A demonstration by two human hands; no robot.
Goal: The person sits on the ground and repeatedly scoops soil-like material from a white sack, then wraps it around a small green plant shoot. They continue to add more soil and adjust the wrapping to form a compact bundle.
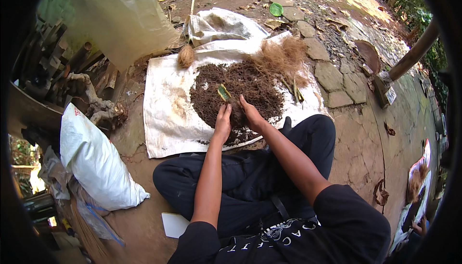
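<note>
My left hand (223, 124) and my right hand (252, 114) cup a clump of dark soil mix (238, 114) between them, at the near edge of a heap of dark soil (260, 90). The heap lies on a white woven sack (166, 116) spread before my crossed legs. Just beyond my left fingertips, a green and yellow cut plant piece (223, 92) rests on the soil. Loose brown coconut fiber (285, 56) lies at the heap's far right. A brown fiber-wrapped ball (186, 56) sits at the sack's far left. Thin green-brown strips (298, 92) lie right of the soil.
A full white sack (97, 163) stands at the left, near a gnarled piece of wood (95, 99) and stacked bamboo (81, 54). At right, a wooden post (415, 53) stands on the paving. Another person's hand (419, 226) shows at the far lower right beside more fiber.
</note>
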